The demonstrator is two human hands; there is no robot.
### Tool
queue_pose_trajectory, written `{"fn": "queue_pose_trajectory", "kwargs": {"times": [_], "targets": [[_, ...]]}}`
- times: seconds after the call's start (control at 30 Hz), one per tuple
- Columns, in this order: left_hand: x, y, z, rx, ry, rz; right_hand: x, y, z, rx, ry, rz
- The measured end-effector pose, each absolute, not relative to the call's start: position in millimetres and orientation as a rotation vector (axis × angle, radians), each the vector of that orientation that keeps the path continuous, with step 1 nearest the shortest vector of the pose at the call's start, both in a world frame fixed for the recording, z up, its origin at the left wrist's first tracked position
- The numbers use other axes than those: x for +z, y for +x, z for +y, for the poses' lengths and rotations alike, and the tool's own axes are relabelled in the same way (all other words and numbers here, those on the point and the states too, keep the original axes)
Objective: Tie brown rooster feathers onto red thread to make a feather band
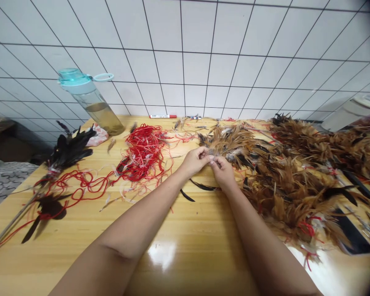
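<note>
My left hand point(193, 162) and my right hand point(224, 172) meet over the middle of the wooden table, fingertips pinched together. What they pinch is too small to make out. Just beyond the fingers lies a loose heap of brown feathers point(231, 139). Below the hands, a curved black feather point(203, 186) rests on the wood, its right end close to my right hand. A second, shorter black feather point(187, 196) lies by my left forearm. To the left spreads a tangled pile of red string point(144, 152) with pale bits in it.
A teal-capped water bottle point(103, 115) stands at the back left. Black feathers point(69, 150) are bound to a stick point(15, 218) at left. Large bundles of brown feathers point(290, 193) cover the right side, beside a dark phone-like slab point(354, 234). A red marker point(163, 116) lies along the tiled wall.
</note>
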State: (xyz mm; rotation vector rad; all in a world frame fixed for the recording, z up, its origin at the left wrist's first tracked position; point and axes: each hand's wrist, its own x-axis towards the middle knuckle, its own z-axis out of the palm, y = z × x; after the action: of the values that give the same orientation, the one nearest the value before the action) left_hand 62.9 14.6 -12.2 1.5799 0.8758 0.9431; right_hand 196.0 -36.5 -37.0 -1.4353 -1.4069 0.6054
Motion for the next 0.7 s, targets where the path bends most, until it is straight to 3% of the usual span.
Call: {"fn": "queue_pose_trajectory", "kwargs": {"times": [0.23,0.7], "targets": [[-21.8,56.8,22.1,0.855,1.564,0.836,-39.9,191.9,-37.1,0.472,-1.464,-1.56],[-10.0,57.9,19.6,0.99,1.506,0.799,-34.1,195.9,-38.7,0.609,-1.371,-1.267]]}}
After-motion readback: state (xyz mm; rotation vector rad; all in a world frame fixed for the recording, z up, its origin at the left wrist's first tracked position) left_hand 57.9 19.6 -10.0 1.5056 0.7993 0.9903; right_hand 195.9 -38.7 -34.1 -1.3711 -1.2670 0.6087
